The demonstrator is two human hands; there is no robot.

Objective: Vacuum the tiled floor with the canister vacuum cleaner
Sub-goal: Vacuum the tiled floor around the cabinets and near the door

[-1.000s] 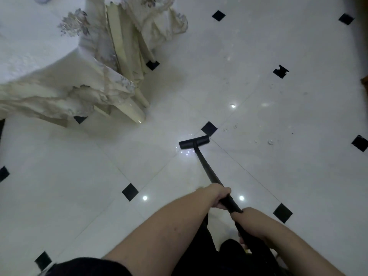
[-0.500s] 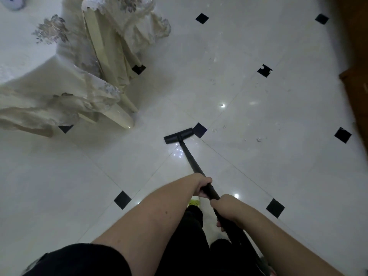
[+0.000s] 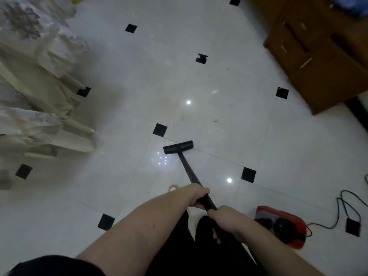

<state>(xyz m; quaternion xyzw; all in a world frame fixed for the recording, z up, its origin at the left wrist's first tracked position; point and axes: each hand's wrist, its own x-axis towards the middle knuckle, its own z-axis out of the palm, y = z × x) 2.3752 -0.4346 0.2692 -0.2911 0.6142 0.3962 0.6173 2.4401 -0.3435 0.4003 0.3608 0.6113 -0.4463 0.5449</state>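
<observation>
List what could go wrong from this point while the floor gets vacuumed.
1. The power cord lies looped on the tiles beside the red canister; stepping back or tugging the canister could snag it.
2. The draped fabric hangs to the floor left of the nozzle; a sweep that way might suck it in.
3. The white crumbs ahead sit beyond the nozzle and could be missed.

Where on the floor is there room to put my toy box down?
Bare tiles lie between the draped table and the vacuum head. It is crowded at right, by the red canister, its cord and the wooden cabinet.
</observation>
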